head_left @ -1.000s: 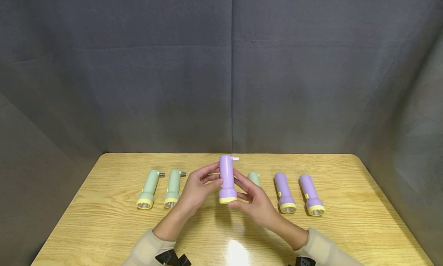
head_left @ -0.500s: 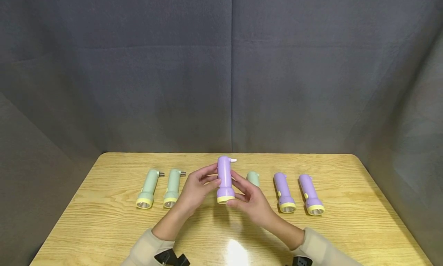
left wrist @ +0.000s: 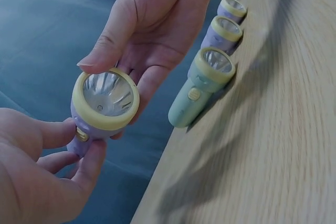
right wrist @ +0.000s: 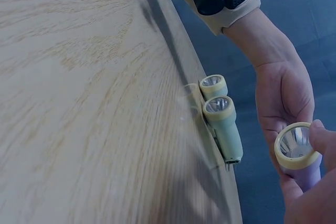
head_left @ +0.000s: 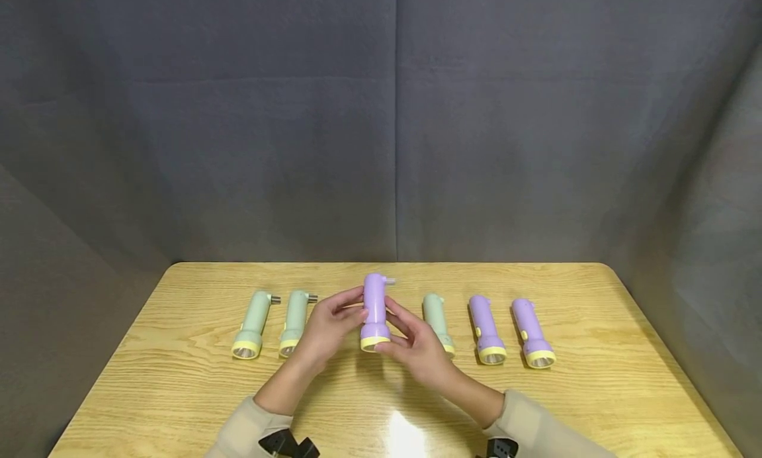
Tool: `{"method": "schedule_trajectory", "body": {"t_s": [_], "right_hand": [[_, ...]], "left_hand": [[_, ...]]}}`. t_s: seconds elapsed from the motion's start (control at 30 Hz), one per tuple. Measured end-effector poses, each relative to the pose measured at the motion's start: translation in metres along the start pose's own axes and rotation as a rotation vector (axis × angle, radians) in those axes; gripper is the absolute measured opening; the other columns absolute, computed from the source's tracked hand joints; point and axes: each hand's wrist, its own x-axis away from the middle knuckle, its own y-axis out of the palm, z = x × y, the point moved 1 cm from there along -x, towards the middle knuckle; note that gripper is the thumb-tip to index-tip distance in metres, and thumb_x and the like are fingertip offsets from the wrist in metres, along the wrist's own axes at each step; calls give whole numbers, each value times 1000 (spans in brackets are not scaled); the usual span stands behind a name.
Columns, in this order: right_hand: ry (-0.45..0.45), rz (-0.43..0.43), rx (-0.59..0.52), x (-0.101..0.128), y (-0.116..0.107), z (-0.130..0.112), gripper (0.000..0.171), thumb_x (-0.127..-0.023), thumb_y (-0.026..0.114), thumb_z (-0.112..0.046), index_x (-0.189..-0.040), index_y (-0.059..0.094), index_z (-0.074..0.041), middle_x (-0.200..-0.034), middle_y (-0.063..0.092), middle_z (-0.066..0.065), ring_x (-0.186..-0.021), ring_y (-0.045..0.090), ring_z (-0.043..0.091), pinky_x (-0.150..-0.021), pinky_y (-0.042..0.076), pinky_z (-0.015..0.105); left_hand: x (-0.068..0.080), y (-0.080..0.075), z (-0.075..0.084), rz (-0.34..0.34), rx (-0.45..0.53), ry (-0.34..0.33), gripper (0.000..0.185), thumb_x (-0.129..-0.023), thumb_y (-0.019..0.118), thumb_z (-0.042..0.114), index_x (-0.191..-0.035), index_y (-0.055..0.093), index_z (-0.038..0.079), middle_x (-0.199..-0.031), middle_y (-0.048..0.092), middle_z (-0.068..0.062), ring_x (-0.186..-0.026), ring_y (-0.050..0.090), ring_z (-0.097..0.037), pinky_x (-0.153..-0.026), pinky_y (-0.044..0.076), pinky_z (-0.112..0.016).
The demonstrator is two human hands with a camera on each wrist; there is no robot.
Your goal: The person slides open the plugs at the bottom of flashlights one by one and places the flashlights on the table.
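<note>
Both hands are meeting above the middle of the table [head_left: 178, 405]: I am seeing my left hand [head_left: 326, 328] pinching the purple flashlight [head_left: 376, 312] with curled fingers, while my right hand [head_left: 417, 347] is gripping its yellow lens end. It is standing nearly upright, lens down, off the wood. Along the far edge, two green flashlights [head_left: 254, 323] are lying left, one green flashlight [head_left: 438, 320] and two purple flashlights [head_left: 486, 327] right.

My right hand [head_left: 417, 349] covers part of the green torch [head_left: 439, 322] just behind it; in the right wrist view that hand is cut off.
</note>
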Motion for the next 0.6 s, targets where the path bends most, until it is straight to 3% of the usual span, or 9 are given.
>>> {"method": "schedule_trajectory", "body": {"t_s": [0.6], "right_hand": [[101,15,25,-20,20,31,79,-94,70,1,-156,22,10,-164,22,26,-147,31,43,-108,44,29]], "left_hand": [[4,-14,-25,86,-32,-63,43,-103,54,0,-145,47,-9,-144,52,-26,-129,55,-38,-103,51,-34]]}}
